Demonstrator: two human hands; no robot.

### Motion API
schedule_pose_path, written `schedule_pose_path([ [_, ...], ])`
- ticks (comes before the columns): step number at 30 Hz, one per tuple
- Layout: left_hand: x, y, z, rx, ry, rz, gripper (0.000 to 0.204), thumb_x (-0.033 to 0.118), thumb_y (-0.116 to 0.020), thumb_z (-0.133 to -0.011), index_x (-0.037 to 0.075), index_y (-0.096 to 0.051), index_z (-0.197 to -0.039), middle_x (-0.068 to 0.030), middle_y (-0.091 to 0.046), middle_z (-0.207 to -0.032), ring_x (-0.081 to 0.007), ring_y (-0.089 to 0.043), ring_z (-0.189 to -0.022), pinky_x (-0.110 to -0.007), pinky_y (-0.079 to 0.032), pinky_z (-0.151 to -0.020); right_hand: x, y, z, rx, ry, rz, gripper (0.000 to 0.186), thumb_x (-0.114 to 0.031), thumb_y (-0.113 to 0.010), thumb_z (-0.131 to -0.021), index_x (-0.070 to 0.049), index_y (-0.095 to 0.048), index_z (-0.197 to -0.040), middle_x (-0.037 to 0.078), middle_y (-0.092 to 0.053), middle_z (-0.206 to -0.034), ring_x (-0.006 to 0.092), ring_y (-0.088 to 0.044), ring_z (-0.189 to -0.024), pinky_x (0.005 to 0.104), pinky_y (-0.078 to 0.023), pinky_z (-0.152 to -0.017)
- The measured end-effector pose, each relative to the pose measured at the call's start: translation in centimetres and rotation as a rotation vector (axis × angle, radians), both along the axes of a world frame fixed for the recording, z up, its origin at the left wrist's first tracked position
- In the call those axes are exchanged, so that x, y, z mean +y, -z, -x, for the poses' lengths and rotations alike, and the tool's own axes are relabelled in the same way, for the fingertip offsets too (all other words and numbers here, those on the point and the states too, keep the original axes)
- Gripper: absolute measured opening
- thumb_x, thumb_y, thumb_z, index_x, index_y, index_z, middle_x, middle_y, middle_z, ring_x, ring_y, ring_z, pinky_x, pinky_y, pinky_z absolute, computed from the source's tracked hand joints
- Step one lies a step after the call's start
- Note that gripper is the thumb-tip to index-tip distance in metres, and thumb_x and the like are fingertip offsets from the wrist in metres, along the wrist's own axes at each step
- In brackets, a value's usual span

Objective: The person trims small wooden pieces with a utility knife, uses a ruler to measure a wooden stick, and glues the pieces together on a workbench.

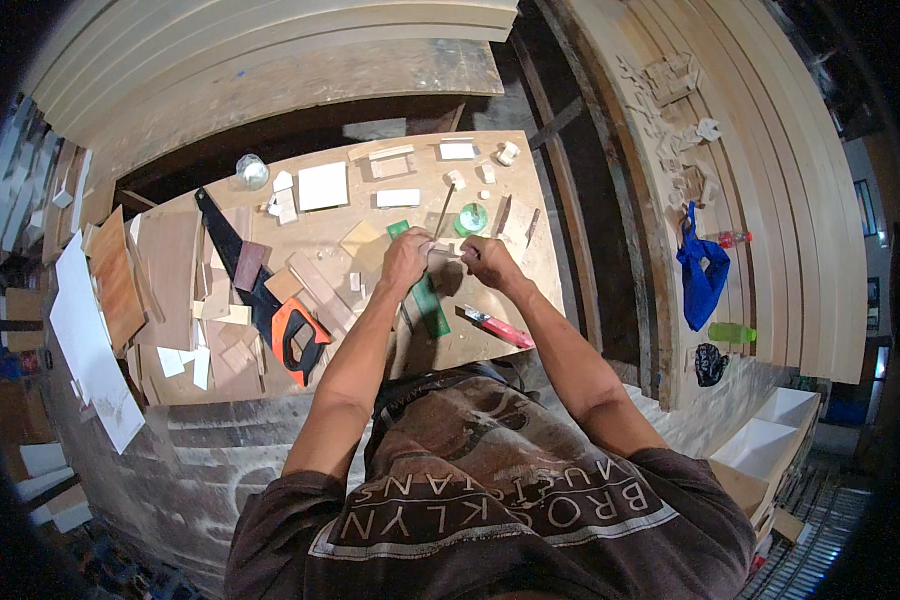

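Above the near right part of the wooden workboard (515, 190), my two hands are close together. My left hand (408, 258) is closed, its fingertips at a small pale wooden piece (450, 247). My right hand (491, 263) pinches the other end of that piece. A thin dark stick (444, 208) points up past my left fingertips; whether my hand grips it, I cannot tell. A green ruler (430, 303) lies partly under my left hand. Just beyond my hands is a small round green container (470, 219). A red utility knife (497, 327) lies nearer to me.
An orange-handled handsaw (295, 337) lies left of my left arm among wood offcuts (220, 300). White blocks (323, 186) and a clear jar (252, 171) stand at the back. On long planks at right lie a blue bag (701, 268) and a green bottle (732, 333).
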State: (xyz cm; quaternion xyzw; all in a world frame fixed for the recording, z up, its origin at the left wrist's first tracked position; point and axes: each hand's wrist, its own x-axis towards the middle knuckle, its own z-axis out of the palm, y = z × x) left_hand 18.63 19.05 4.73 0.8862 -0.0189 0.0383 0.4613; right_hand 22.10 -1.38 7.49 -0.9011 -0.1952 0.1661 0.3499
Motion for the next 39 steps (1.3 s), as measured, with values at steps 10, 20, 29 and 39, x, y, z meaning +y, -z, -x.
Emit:
schedule_pose_path([
  [10,0.1,0.4,0.2,-0.026,-0.005,0.013,0.014,0.011,-0.061,-0.087,0.001,-0.071,-0.089,-0.0101,-0.069,-0.101,-0.0314,-0.065,-0.095,-0.041,-0.052,-0.083,0.5,-0.7,-0.3,-0.055,-0.047,-0.029,0.016,-0.013,-0.058,-0.09,0.002,-0.064,-0.094,0.015,-0.066,-0.071,0.021,-0.066,-0.062,0.0354,-0.052,-0.059],
  [20,-0.1,0.7,0.1,-0.029,-0.028,0.005,0.017,0.016,-0.06,-0.087,0.003,-0.072,-0.088,-0.0075,-0.07,-0.101,-0.0296,-0.064,-0.097,-0.04,-0.051,-0.084,0.6,-0.8,0.0,-0.067,-0.047,-0.052,0.018,-0.014,-0.058,-0.09,0.002,-0.064,-0.095,0.015,-0.065,-0.069,0.0209,-0.066,-0.06,0.0349,-0.052,-0.058],
  [29,-0.7,0.8,-0.2,-0.025,-0.008,0.022,0.015,0.013,-0.061,-0.086,0.004,-0.072,-0.091,-0.0093,-0.07,-0.101,-0.0306,-0.064,-0.097,-0.039,-0.052,-0.084,1.0,-1.5,-0.6,-0.226,-0.099,0.057,0.013,-0.01,-0.058,-0.088,0.001,-0.064,-0.092,0.017,-0.066,-0.073,0.0302,-0.068,-0.068,0.0381,-0.054,-0.062],
  [39,-1.7,-1.6,-0.6,0.271,-0.046,-0.122,0.018,0.013,-0.056,-0.085,0.007,-0.069,-0.096,-0.0142,-0.069,-0.102,-0.034,-0.065,-0.097,-0.044,-0.054,-0.077,6.1,-5.7,1.6,-0.447,-0.378,0.534,0.022,-0.006,-0.057,-0.083,-0.002,-0.061,-0.104,0.016,-0.062,-0.109,0.0318,-0.071,-0.081,0.0375,-0.059,-0.066],
])
